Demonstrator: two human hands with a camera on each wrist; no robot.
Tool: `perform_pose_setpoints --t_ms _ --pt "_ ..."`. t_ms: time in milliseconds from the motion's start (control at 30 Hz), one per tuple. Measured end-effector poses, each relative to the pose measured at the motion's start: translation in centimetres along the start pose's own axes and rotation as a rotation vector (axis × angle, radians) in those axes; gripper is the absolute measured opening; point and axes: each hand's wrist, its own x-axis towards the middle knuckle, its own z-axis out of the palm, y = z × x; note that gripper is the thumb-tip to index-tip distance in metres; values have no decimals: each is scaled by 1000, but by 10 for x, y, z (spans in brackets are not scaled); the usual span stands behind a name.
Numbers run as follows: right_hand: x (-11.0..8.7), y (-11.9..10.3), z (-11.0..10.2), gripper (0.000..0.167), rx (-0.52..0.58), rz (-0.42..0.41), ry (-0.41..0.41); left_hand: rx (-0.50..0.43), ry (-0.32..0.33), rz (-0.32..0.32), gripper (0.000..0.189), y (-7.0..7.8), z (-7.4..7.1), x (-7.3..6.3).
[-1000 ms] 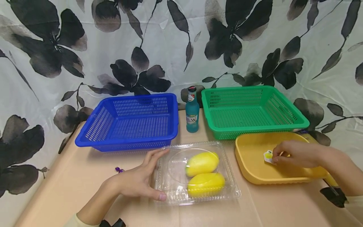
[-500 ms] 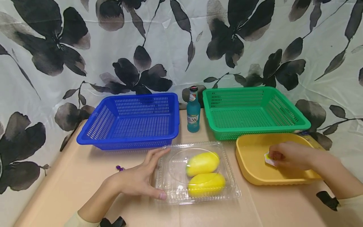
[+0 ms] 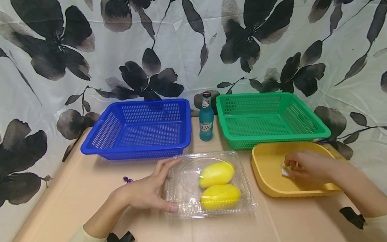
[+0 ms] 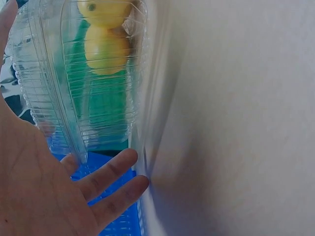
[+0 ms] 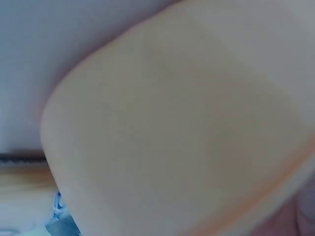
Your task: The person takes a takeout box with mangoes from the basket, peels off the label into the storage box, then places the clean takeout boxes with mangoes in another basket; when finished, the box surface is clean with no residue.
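In the head view my left hand (image 3: 148, 191) lies along the left side of a clear plastic clamshell box (image 3: 184, 188). Its fingers are spread and fairly straight, as the left wrist view also shows. Inside the lidded box lie two yellow oval fruits, one farther back (image 3: 217, 174) and one nearer (image 3: 220, 197). On the right, my right hand (image 3: 311, 166) is low inside a yellow tray (image 3: 272, 188), pinching a small white-and-yellow piece (image 3: 285, 170) mostly covered by the fingers. The right wrist view is filled by the tray's blurred underside or wall.
A blue basket (image 3: 142, 151) stands back left and a green basket (image 3: 272, 136) back right. Between them is an upright teal bottle (image 3: 206, 124). A small purple object (image 3: 127, 179) lies left of the box. A floral cloth (image 3: 193, 50) hangs behind the table.
My right hand has shifted slightly and its fingers now cover more of the small white-and-yellow piece. The left hand and the box stay put.
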Motion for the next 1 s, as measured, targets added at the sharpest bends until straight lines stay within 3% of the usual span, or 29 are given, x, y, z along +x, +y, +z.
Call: perform_pose_setpoints --t_ms 333,600,767,1000 --pt "-2 -21 -14 18 -120 -88 110 15 0 12 124 1 -1 1" --pt "3 -48 -28 23 -127 -60 57 3 1 24 123 -1 0 0" --pt "5 -59 -34 25 -151 -53 76 7 -3 25 123 0 0 2" --pt "20 -76 -38 25 -138 -123 124 2 -2 0 123 2 -1 -1"
